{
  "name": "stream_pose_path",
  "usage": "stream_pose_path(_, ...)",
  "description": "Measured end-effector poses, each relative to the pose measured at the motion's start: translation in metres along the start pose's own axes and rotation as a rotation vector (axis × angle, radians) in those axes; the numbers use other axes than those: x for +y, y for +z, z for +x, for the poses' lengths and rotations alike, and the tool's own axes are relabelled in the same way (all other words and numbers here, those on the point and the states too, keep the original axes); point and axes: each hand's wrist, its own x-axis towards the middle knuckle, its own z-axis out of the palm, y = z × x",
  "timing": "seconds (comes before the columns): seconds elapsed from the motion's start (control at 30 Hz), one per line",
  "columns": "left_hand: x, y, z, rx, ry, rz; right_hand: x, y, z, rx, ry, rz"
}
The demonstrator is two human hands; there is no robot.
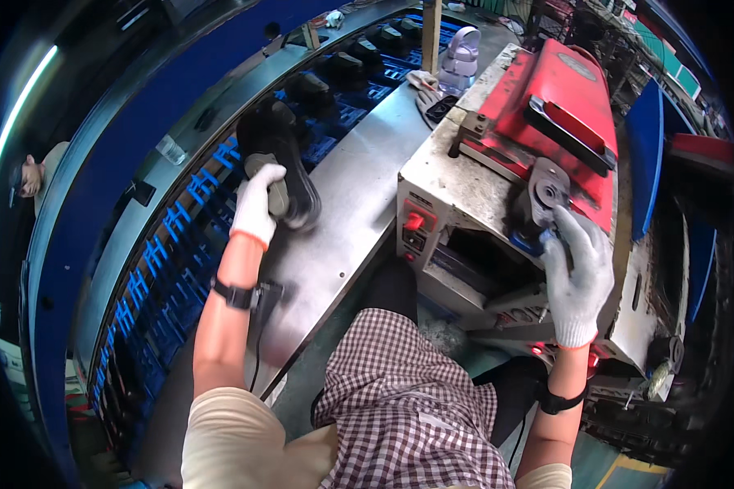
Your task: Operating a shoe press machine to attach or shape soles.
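Gripping black-and-grey shoe-shaped piece [289, 159] in white-gloved left hand [257, 205], with white-gloved right hand [581, 269] half-curled, grip unclear.
Likely stiff; best held mid-length.

Wdn post [431, 39] + blue pnl [645, 159] at R

You have a long black shoe-shaped piece [302, 183] slanting above the bench [363, 167], its near end blurred. Against its left side sits an olive-grey part [278, 197], gripped in your left hand [255, 209]. A grey, rounded fitting [549, 189] with a ringed centre stands at your right hand's [581, 273] fingertips.
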Motion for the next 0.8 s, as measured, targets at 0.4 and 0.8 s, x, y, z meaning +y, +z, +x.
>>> stream_pose_path(0.4, -0.037, -0.080, 0.226, 0.369, 0.133, 0.294, -0.004, 0.008, 0.002, -0.001, 0.050, -0.012)
stream_pose_path(0.8, 0.002, 0.098, 0.065, -0.129, 0.897, 0.502, -0.016, 0.003, 0.008, -0.077, 0.228, -0.153)
